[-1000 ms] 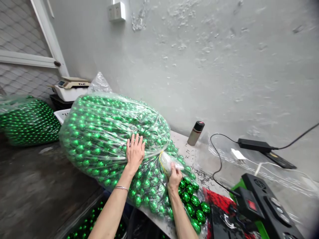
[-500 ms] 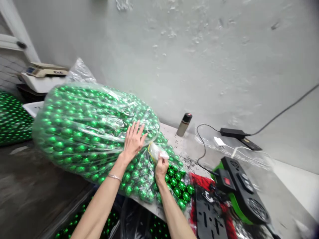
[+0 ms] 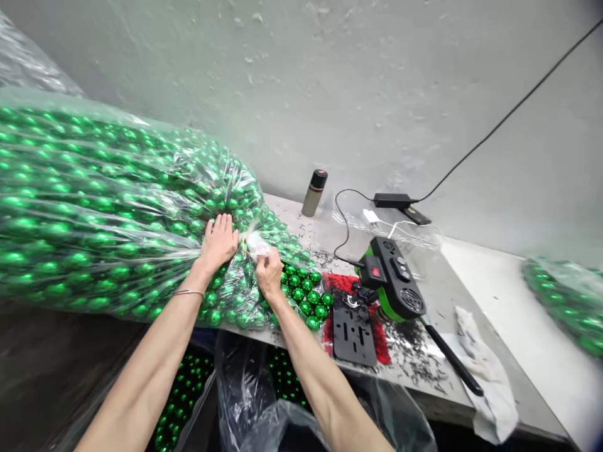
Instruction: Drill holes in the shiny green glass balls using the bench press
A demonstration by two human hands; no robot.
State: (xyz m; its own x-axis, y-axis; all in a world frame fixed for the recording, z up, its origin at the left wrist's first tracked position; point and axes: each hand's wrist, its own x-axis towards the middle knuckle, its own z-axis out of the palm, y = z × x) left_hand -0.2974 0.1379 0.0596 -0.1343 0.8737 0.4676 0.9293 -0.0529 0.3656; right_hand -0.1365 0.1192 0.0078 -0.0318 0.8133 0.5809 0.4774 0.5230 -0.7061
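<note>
A large clear plastic bag (image 3: 108, 207) full of shiny green balls lies across the left of the table. My left hand (image 3: 220, 240) presses on the bag near its gathered end, fingers close together and bent against the plastic. Just right of it, my right hand (image 3: 269, 271) is closed on a white piece (image 3: 257, 245) at the gathered mouth, beside a thin yellow band. Loose green balls (image 3: 306, 292) rest to the right of my right hand, partly under clear plastic.
A black and green machine (image 3: 393, 279) with a black slotted plate (image 3: 353, 336) stands right of the balls, over red material. Behind are a spray can (image 3: 315, 193) and a black adapter (image 3: 393, 200) with cables. A white cloth (image 3: 487, 376) hangs at the front right edge.
The view has turned right, bringing the cloth and another bag of balls into sight. My left hand's fingers, spread before, are now closer together. My right hand still grips the white piece.
</note>
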